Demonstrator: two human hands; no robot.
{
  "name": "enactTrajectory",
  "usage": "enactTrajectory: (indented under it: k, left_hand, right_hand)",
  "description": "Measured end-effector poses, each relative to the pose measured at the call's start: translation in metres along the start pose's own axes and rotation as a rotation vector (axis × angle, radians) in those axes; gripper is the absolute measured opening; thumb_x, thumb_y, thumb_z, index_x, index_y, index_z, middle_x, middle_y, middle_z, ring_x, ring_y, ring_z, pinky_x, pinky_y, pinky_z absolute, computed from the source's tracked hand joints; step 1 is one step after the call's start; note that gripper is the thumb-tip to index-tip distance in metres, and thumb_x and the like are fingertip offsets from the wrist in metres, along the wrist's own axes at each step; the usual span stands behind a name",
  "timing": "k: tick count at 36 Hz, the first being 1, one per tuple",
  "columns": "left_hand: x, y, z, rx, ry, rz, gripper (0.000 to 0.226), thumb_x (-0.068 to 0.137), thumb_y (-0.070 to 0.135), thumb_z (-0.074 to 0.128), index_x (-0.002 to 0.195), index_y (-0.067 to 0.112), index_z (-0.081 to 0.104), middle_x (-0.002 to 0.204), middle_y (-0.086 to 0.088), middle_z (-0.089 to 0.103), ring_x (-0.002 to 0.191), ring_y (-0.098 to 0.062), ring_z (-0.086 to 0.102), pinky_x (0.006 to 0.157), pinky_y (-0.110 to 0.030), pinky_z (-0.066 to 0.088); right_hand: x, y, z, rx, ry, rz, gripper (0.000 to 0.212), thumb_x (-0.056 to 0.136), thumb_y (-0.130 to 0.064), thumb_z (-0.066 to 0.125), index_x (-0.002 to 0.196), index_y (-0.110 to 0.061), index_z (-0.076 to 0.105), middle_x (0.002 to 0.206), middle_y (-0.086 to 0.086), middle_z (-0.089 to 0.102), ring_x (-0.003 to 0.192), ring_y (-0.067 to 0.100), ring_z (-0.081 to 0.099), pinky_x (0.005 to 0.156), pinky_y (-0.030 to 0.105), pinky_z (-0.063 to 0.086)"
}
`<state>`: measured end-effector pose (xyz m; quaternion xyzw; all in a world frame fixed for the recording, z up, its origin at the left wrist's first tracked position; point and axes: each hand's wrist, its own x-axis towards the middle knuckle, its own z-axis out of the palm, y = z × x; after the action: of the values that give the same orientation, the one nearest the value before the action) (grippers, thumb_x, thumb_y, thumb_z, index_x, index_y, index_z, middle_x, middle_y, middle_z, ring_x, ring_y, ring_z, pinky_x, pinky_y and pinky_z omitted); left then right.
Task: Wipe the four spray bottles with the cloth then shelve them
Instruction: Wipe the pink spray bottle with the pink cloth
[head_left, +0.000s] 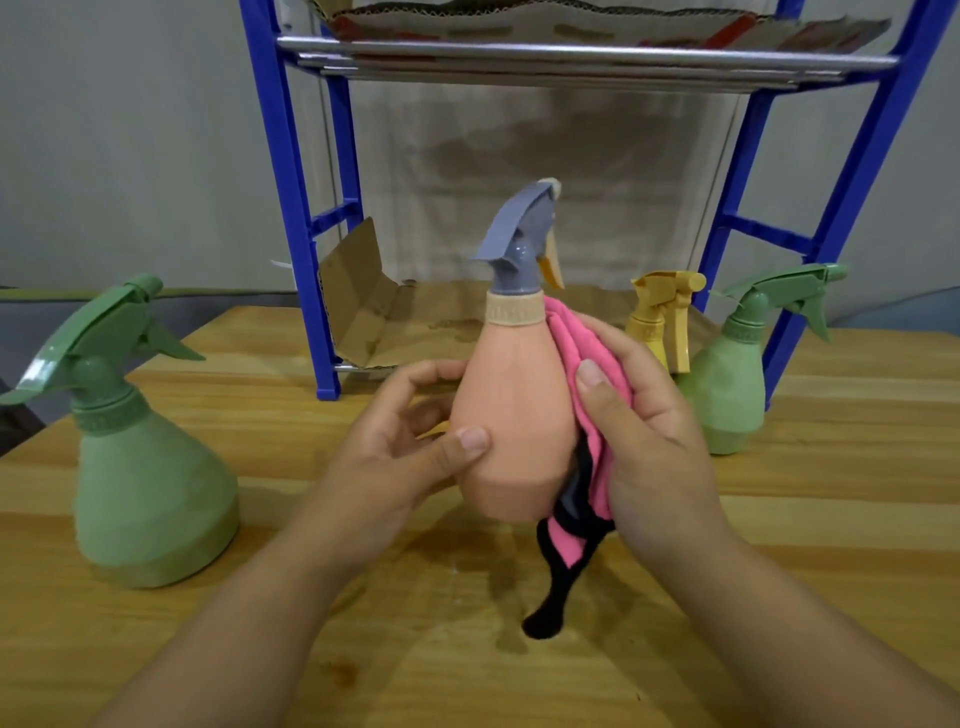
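Note:
A peach spray bottle (514, 415) with a grey trigger head is held upright above the wooden table (363, 649), in the middle of the view. My left hand (410, 441) grips its left side, thumb across the front. My right hand (639, 431) presses a pink cloth (582, 384) with black edging against the bottle's right side; the cloth's tail hangs down below. A large green spray bottle (150, 483) stands at the left. A smaller green spray bottle (732, 384) stands at the right, and a yellow spray bottle (660, 322) is partly hidden behind my right hand.
A blue-framed shelf rack (291, 171) stands at the back of the table, with metal bars across its upper level and cardboard (363, 296) lining its bottom level. A grey wall lies behind it.

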<state>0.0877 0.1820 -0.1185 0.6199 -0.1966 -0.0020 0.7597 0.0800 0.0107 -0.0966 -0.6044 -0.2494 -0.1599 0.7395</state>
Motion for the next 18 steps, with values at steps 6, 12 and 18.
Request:
enactTrajectory:
  k: [6, 12, 18]
  left_hand:
    - [0.0, 0.0, 0.005, 0.091, -0.018, -0.012, 0.062, 0.05, 0.037, 0.083, 0.108, 0.051, 0.064, 0.113, 0.017, 0.066, 0.104, -0.017, 0.066, 0.074, -0.029, 0.056]
    - [-0.003, 0.003, 0.0, 0.112, 0.013, 0.029, 0.067, 0.055, 0.031, 0.078, 0.12, 0.031, 0.062, 0.117, 0.008, 0.068, 0.105, -0.025, 0.066, 0.077, -0.033, 0.057]
    - [-0.003, 0.003, 0.001, 0.027, 0.035, -0.015, 0.053, 0.056, 0.036, 0.073, 0.107, 0.027, 0.061, 0.104, 0.005, 0.072, 0.092, -0.013, 0.069, 0.065, -0.025, 0.054]
  right_hand:
    - [-0.01, 0.016, 0.005, -0.423, 0.015, -0.285, 0.04, 0.097, -0.016, 0.045, 0.137, -0.02, 0.043, 0.136, -0.008, 0.053, 0.127, 0.012, 0.049, 0.103, 0.037, 0.043]
    - [-0.007, 0.021, 0.002, -0.389, -0.047, -0.333, 0.041, 0.096, -0.015, 0.045, 0.136, -0.017, 0.045, 0.137, -0.003, 0.052, 0.129, 0.017, 0.048, 0.106, 0.042, 0.041]
    - [0.0, 0.016, -0.003, -0.032, 0.046, 0.007, 0.025, 0.091, -0.023, 0.053, 0.115, -0.028, 0.058, 0.111, -0.019, 0.067, 0.111, 0.004, 0.06, 0.095, 0.025, 0.05]
